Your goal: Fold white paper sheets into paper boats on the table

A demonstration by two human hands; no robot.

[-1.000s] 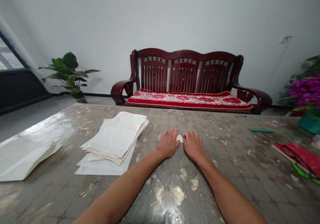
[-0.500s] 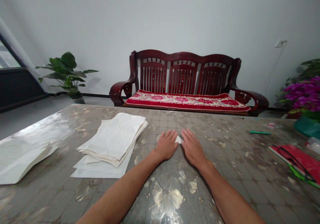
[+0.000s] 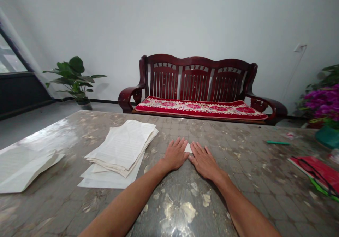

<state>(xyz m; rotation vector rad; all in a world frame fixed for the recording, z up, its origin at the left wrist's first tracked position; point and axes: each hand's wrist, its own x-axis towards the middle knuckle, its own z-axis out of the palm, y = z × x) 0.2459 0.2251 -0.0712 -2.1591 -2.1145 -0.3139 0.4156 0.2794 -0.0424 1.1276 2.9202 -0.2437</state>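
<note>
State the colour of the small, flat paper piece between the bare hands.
White; the small, flat paper piece shows in the head view.

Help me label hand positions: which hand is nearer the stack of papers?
Left. The left hand is right of the stack of papers; the right hand is farther right, beyond the small white paper.
</note>
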